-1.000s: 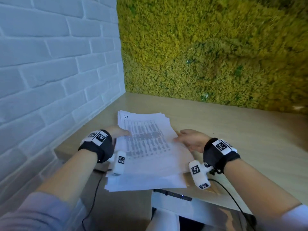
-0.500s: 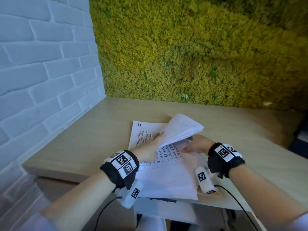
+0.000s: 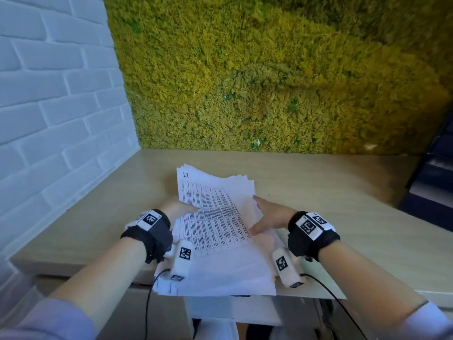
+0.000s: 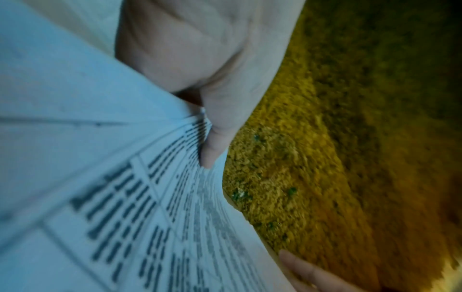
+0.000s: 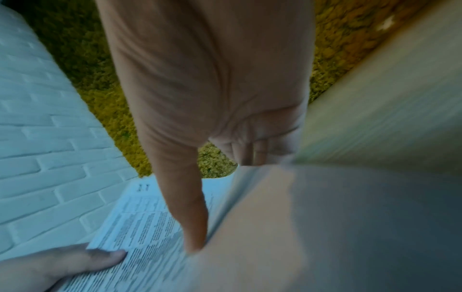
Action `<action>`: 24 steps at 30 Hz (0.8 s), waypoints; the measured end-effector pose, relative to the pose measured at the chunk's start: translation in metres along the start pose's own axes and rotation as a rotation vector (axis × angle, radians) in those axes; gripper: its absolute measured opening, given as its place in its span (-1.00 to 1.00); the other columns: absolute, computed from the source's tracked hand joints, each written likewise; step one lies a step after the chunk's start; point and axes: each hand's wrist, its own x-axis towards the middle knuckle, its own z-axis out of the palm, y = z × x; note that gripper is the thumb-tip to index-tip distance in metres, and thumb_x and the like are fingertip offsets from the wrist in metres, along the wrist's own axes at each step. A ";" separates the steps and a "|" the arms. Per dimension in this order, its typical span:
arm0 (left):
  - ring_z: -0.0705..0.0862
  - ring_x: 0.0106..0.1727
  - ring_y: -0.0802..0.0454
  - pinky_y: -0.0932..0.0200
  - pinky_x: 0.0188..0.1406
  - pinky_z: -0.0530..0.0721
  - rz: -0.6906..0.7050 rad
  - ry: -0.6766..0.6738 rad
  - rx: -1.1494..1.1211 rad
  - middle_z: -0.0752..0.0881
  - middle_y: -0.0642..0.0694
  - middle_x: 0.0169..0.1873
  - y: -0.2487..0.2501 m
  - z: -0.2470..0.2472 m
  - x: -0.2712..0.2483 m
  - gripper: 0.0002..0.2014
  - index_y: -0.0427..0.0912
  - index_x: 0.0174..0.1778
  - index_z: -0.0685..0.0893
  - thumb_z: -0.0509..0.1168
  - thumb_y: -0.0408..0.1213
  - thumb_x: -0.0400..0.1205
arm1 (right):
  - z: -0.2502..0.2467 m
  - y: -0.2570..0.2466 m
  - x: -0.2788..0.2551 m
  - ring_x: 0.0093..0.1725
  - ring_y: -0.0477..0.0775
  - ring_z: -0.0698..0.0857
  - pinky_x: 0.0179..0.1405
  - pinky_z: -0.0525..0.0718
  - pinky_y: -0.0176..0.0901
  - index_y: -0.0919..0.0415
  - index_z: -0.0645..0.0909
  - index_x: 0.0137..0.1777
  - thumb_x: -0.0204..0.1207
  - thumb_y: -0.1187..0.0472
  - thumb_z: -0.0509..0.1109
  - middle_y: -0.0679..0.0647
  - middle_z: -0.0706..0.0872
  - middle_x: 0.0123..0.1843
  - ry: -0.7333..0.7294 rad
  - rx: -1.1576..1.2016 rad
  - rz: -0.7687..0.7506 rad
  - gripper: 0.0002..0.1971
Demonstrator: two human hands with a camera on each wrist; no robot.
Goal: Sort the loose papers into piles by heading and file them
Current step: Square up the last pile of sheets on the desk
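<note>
1. A stack of papers (image 3: 220, 231) lies at the lower centre of the head view, on a pale wooden desk (image 3: 331, 217), its near edge hanging over the desk's front edge.
2. The top sheet carries a printed table and the mark "1.1" at its far left corner; the sheets below fan out slightly at the far end.
3. The left hand (image 3: 180, 208) sits at the stack's left edge, thumb laid on top of the printed sheet — the other fingers are hidden, so whether it pinches the stack cannot be told.
4. The right hand (image 3: 269, 214) is at the right edge, thumb down on the top sheet and fingers straight along the side of the pile.
5. A white brick wall (image 3: 56, 119) fills the left of the frame — a moss wall (image 3: 269, 77) fills the top and right.
</note>
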 end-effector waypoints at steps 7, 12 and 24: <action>0.46 0.44 -0.14 -0.08 0.35 0.48 0.383 0.013 -0.214 0.38 -0.17 0.54 0.004 0.006 -0.018 -0.44 -0.17 0.50 0.30 0.37 -0.29 0.62 | -0.015 0.038 -0.020 0.11 0.15 0.72 0.03 0.67 -0.08 0.18 -0.03 0.70 0.51 0.33 0.51 0.15 0.75 0.25 0.117 0.839 -0.057 -0.09; 0.22 0.54 0.22 0.02 0.56 0.23 0.744 0.116 -0.501 0.32 0.32 0.43 0.056 0.004 -0.059 -0.17 0.03 0.63 0.08 0.42 -0.02 0.54 | -0.045 0.002 -0.053 0.15 0.07 0.77 0.09 0.69 -0.14 0.29 0.61 0.39 0.26 -0.10 0.64 0.12 0.80 0.19 0.262 0.896 -0.298 -0.26; 0.58 -0.06 0.49 0.41 0.02 0.49 0.979 0.283 -0.631 0.57 0.20 0.01 0.147 -0.008 -0.066 -0.72 -0.02 0.24 0.39 0.25 -0.06 0.69 | -0.115 -0.060 -0.097 0.36 -0.03 0.67 0.48 0.50 0.17 0.05 0.58 0.43 0.37 -0.16 0.57 -0.07 0.74 0.32 0.476 0.713 -0.574 -0.35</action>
